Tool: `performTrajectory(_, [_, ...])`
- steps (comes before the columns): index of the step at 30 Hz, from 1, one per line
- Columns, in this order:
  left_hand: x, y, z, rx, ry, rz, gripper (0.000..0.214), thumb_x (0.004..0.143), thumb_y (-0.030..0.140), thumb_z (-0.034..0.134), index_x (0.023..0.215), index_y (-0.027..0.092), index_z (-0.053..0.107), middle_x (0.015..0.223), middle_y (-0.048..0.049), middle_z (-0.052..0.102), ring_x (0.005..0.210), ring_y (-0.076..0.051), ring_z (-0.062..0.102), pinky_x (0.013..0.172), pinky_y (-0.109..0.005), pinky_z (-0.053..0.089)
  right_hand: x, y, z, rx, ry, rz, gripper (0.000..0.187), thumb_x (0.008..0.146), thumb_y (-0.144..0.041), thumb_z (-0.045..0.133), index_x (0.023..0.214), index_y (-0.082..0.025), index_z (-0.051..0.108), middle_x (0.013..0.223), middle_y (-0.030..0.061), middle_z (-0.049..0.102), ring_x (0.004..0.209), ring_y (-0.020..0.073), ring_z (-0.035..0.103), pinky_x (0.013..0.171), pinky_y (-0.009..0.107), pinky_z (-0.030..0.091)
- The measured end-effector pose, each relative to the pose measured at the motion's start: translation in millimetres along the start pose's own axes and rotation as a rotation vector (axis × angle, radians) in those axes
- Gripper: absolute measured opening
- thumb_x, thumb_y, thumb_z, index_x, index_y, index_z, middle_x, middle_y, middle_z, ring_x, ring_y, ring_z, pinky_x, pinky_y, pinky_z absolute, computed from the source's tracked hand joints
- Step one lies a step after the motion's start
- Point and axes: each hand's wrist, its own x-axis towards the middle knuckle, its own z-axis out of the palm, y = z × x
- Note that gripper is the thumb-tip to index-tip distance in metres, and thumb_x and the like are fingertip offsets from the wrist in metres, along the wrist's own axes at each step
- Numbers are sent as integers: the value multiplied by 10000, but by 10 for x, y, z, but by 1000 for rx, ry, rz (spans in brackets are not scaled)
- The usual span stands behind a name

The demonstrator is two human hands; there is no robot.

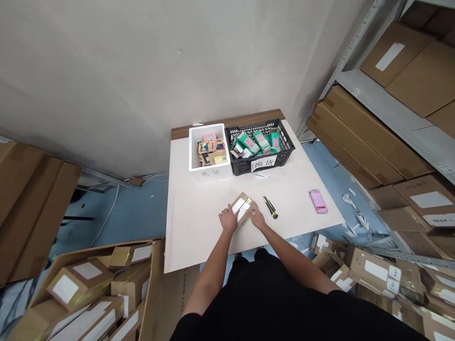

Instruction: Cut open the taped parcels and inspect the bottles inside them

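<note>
A small brown cardboard box (245, 198) with a white label and clear tape rests on the white table (199, 237). My left hand (228, 219) grips its left side, the thumb lying over the label. Fingers of my right hand (256, 219) close on the right edge, near the taped end. A dark line runs across the label; whether it is a cut I cannot tell. Just right of the box lies a black and yellow utility knife (270, 207), touched by neither hand.
At the table's back stand a white foam bin (209, 174) of small packages and a black plastic crate (245, 166) of green boxes. A pink blurred item (318, 201) lies at right. A large carton (152, 289) of parcels stands lower left; shelves (387, 99) of boxes fill the right.
</note>
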Motion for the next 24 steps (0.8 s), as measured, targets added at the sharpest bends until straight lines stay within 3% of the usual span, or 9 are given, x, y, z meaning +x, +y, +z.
performTrajectory(2, [-81, 185, 34, -38, -23, -43, 713, 1098, 546, 238, 1558, 52, 469, 1238, -262, 724, 1153, -338, 690, 980, -435, 492, 8, -76, 86, -72, -7, 18, 837, 1025, -478, 567, 1714, -249, 150, 1460, 134, 647, 1288, 299, 665, 1074, 380, 514])
performTrajectory(4, [-115, 283, 24, -108, -103, -81, 690, 1106, 526, 183, 1448, 90, 594, 1155, -222, 771, 1081, -312, 738, 922, -400, 527, 67, -94, 19, -142, -3, 27, 827, 1027, -436, 571, 1715, -242, 155, 1445, 160, 644, 1270, 311, 672, 1050, 382, 517])
performTrajectory(7, [-120, 263, -25, -256, -207, -113, 771, 1104, 536, 77, 1238, 157, 735, 1171, -179, 795, 1094, -291, 755, 881, -365, 548, 188, -73, -216, -179, -43, -49, 798, 1000, -415, 625, 1691, -267, 254, 1417, 139, 664, 1285, 302, 662, 1051, 361, 505])
performTrajectory(10, [-132, 188, -35, -391, -224, -162, 822, 1098, 571, 58, 1202, 154, 758, 1248, -180, 779, 1153, -286, 743, 885, -349, 552, 256, -100, -344, -201, -72, -73, 912, 903, -473, 759, 1672, -268, 313, 1395, 144, 675, 1298, 324, 655, 1037, 366, 510])
performTrajectory(14, [-160, 181, -1, -440, -202, -264, 786, 1097, 572, 82, 1249, 178, 745, 1288, -176, 766, 1175, -273, 738, 890, -342, 556, 250, -219, -291, -272, -49, -5, 1116, 763, -391, 877, 1691, -258, 274, 1457, 202, 617, 1247, 361, 682, 1016, 410, 529])
performTrajectory(17, [-165, 200, -5, -427, -194, -305, 748, 1097, 571, 113, 1260, 181, 730, 1300, -175, 760, 1196, -278, 729, 898, -349, 557, 245, -219, -354, -196, -115, -44, 1056, 805, -327, 798, 1703, -242, 248, 1484, 192, 615, 1251, 350, 681, 1055, 433, 519])
performTrajectory(20, [-183, 216, 1, -440, -162, -322, 713, 1098, 569, 133, 1327, 187, 689, 1308, -169, 753, 1209, -282, 718, 921, -360, 555, 241, -74, -564, 50, -229, -98, 938, 884, -313, 673, 1710, -249, 233, 1455, 123, 662, 1232, 281, 693, 1036, 383, 544])
performTrajectory(24, [-229, 276, 71, -453, 13, -395, 617, 1092, 471, 308, 1643, 202, 372, 1494, -174, 634, 1261, -284, 677, 968, -382, 552, 222, 211, -792, 261, -300, -2, 914, 986, -355, 522, 1734, -231, 12, 1380, 118, 707, 1138, 247, 733, 897, 371, 612])
